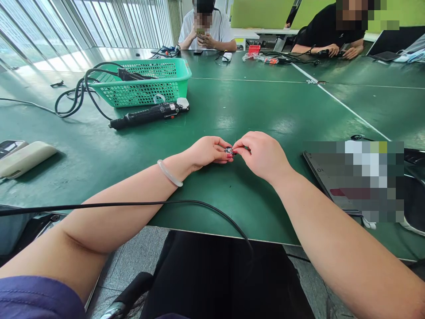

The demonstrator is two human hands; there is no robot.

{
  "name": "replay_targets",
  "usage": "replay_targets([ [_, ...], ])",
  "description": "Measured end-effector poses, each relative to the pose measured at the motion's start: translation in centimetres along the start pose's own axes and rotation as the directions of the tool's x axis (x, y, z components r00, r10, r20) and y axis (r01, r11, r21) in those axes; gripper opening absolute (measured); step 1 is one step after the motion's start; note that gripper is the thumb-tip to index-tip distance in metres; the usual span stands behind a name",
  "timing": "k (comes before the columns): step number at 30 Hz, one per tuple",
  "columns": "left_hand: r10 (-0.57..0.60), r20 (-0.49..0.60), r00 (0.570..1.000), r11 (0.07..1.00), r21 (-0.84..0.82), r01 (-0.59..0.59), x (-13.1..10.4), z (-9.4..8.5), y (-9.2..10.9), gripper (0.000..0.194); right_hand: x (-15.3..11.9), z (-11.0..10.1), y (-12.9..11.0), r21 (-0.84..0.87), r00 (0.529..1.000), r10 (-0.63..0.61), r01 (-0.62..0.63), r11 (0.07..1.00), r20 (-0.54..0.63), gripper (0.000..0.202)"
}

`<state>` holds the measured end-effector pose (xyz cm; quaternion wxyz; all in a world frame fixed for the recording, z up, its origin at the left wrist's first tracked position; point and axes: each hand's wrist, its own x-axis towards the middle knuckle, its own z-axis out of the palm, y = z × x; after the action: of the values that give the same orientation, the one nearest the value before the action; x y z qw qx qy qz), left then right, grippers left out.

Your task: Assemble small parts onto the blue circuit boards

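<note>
Green and smooth, the tabletop [215, 113] is shining a little under both hands, and a tiny part [229, 151], dark and silver, is sitting between them. The left hand [206, 152] is pinching the tiny part with its thumb and fingers, and the right hand [262, 150] is pressing its thumb and pointer finger together at the right edge of it. Whether those right fingers are pinching some other bit too is too small to tell. Soft, steady pinching is looking like the best way here: the left hand is doing the holding, so the right fingers are needing only little, careful moves. Squeezing too hard is maybe risking a slip. A pale, shiny bracelet [170, 173] is making a round ring on the left arm [126, 221], and a thin, bendy black cord [133, 204] is curving in front of that arm. Past the hands, a plastic basket [139, 95] full of small holes is standing behind a long black tool [142, 117], which is lying down like a fat tube.
</note>
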<state>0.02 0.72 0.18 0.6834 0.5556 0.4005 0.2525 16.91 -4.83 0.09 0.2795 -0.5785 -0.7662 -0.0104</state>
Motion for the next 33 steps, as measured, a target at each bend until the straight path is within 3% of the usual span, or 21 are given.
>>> replay_targets([
  [20, 0.007, -0.006, 1.000, 1.000, -0.003, -0.007, 0.0, 0.0, -0.1, 0.016, -0.1, -0.3, 0.6, 0.107, 0.997, 0.034, -0.027, 0.994, -0.064, 0.017],
  [28, 0.003, -0.004, 1.000, 1.000, 0.010, -0.003, 0.0, 0.0, 0.0, 0.018, -0.1, 0.2, 1.1, 0.082, 0.996, 0.050, -0.056, 0.995, 0.072, 0.022],
  [33, -0.007, -0.001, 1.000, 0.999, 0.036, 0.007, -0.1, 0.1, 0.1, 0.016, 0.0, 0.3, 0.8, 0.076, 0.994, 0.085, -0.090, 0.993, 0.075, 0.019],
])
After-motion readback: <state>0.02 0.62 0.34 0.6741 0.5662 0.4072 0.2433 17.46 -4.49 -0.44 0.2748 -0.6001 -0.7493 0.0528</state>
